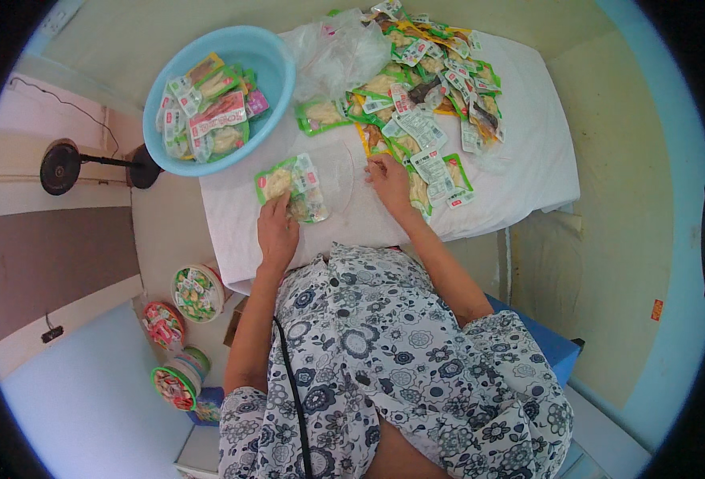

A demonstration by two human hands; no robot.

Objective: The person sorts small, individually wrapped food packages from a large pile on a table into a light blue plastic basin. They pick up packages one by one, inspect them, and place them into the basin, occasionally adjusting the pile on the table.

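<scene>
My left hand (278, 233) holds the lower left edge of several sealed food packets (299, 179), with its fingers laid over the top. They lie on the white cloth. A clear plastic bag (339, 170) spreads out to their right; whether the packets are inside it is unclear. My right hand (390, 184) is at the left edge of a large pile of food packets (415, 129), its fingertips bent together. Whether anything thin is pinched there cannot be made out. The pile mixes green-edged, yellow-edged and white-labelled packets.
A light blue plastic basin (274, 114) with packets in it stands at the back left of the cloth-covered table (532, 149). Crumpled clear bags (343, 54) lie beside it. Below on the left are a white bucket (217, 293) and a red container (179, 320), both filled with packets.
</scene>
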